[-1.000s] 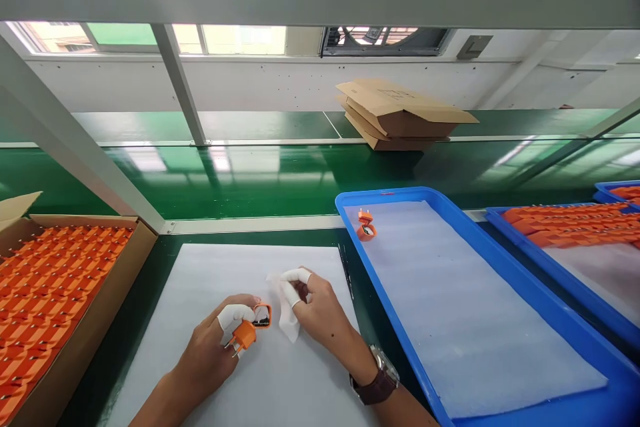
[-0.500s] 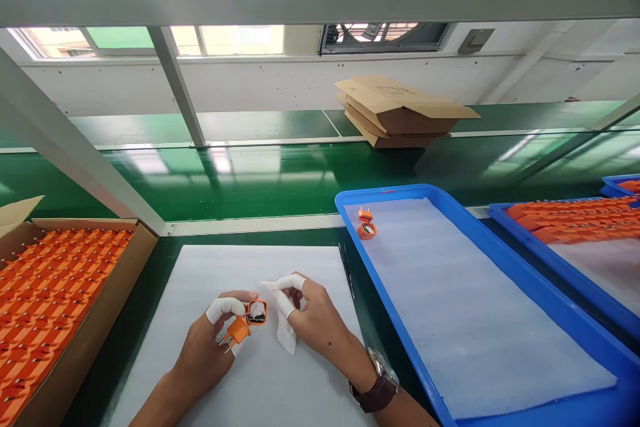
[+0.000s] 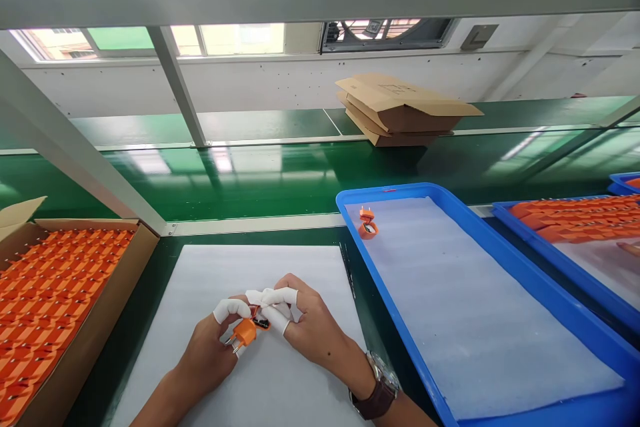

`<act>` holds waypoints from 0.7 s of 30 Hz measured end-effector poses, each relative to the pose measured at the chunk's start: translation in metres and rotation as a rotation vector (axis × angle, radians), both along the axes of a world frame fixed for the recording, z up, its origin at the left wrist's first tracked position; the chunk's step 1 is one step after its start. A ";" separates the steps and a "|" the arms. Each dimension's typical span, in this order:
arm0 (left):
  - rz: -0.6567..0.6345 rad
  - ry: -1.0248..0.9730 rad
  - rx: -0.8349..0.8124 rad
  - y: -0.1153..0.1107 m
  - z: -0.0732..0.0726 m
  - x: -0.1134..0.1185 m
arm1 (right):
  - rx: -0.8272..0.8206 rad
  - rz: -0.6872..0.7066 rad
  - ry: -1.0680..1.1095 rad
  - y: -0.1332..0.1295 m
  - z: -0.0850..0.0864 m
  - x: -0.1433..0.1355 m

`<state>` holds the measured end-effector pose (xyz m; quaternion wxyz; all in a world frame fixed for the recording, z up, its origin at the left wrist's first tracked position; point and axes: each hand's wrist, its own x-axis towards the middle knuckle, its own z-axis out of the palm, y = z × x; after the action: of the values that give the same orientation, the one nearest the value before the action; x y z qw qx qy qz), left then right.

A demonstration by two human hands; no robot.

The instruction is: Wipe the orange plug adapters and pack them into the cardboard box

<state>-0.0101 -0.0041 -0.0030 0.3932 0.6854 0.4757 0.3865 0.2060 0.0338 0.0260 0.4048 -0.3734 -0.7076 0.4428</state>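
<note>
My left hand [image 3: 207, 350] is closed around an orange two-pin plug [image 3: 245, 332], its metal pins pointing toward the lower left. Beside the plug body is its open orange housing [image 3: 263, 324], with dark and white parts inside. With white-covered fingertips, my right hand [image 3: 320, 327] pinches a crumpled white wipe [image 3: 287, 311] against the housing's upper side. Those fingers and the wipe hide much of the housing. Both hands are above a white sheet [image 3: 260, 390] on the green bench.
A cardboard box [image 3: 117, 267] packed with orange plug parts stands at left. To the right, a blue tray [image 3: 395, 340] holds one opened orange plug [image 3: 368, 229]. Beyond it, another blue tray [image 3: 530, 253] carries orange pieces, with another person's fingers [image 3: 629, 249] at the edge. Flattened cartons [image 3: 405, 107] lie behind.
My right hand has moved left, bringing the white wipe from beside the housing onto it. Another person's fingers have appeared at the far right. My left hand still holds the plug.
</note>
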 end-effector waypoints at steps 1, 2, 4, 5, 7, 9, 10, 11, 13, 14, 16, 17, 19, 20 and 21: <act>-0.013 0.009 0.019 0.000 0.000 0.000 | -0.003 -0.002 -0.005 0.000 0.000 0.000; -0.025 0.011 0.033 0.000 0.001 0.000 | -0.008 -0.016 -0.011 0.001 0.000 0.000; -0.025 -0.005 0.045 0.000 0.002 0.001 | -0.019 -0.081 -0.012 0.003 0.002 0.001; -0.014 -0.020 0.042 0.000 0.003 0.001 | -0.025 -0.119 -0.007 0.005 0.003 0.002; 0.024 -0.050 0.024 -0.001 0.003 0.001 | -0.044 -0.179 0.006 0.007 0.004 0.004; 0.076 -0.061 0.010 -0.001 0.003 0.000 | -0.071 -0.196 0.005 0.009 0.004 0.004; 0.096 -0.061 0.005 -0.001 0.002 0.000 | -0.086 -0.190 -0.002 0.008 0.003 0.004; 0.112 -0.058 0.001 -0.001 0.002 -0.001 | -0.101 -0.177 -0.010 0.008 0.003 0.004; 0.126 -0.046 0.007 0.000 0.001 -0.002 | -0.126 -0.144 -0.021 0.006 0.002 0.002; 0.125 -0.039 0.022 0.000 0.000 -0.002 | -0.132 -0.127 -0.020 0.004 0.002 0.001; 0.118 -0.022 0.066 0.001 0.001 -0.002 | -0.131 -0.093 -0.014 0.001 0.002 -0.002; 0.109 -0.012 0.087 0.002 0.001 -0.003 | -0.125 -0.075 -0.013 0.000 0.002 -0.003; 0.091 0.001 0.111 0.002 0.001 -0.003 | -0.105 -0.043 -0.027 -0.001 0.002 -0.004; 0.084 0.000 0.110 0.002 0.001 -0.003 | -0.083 -0.037 -0.042 -0.001 0.001 -0.003; 0.081 -0.010 0.099 0.002 0.002 -0.003 | -0.051 -0.043 -0.061 -0.001 0.001 -0.002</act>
<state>-0.0136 -0.0020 -0.0015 0.3449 0.6823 0.4814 0.4287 0.2038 0.0330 0.0268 0.3829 -0.4120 -0.6998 0.4404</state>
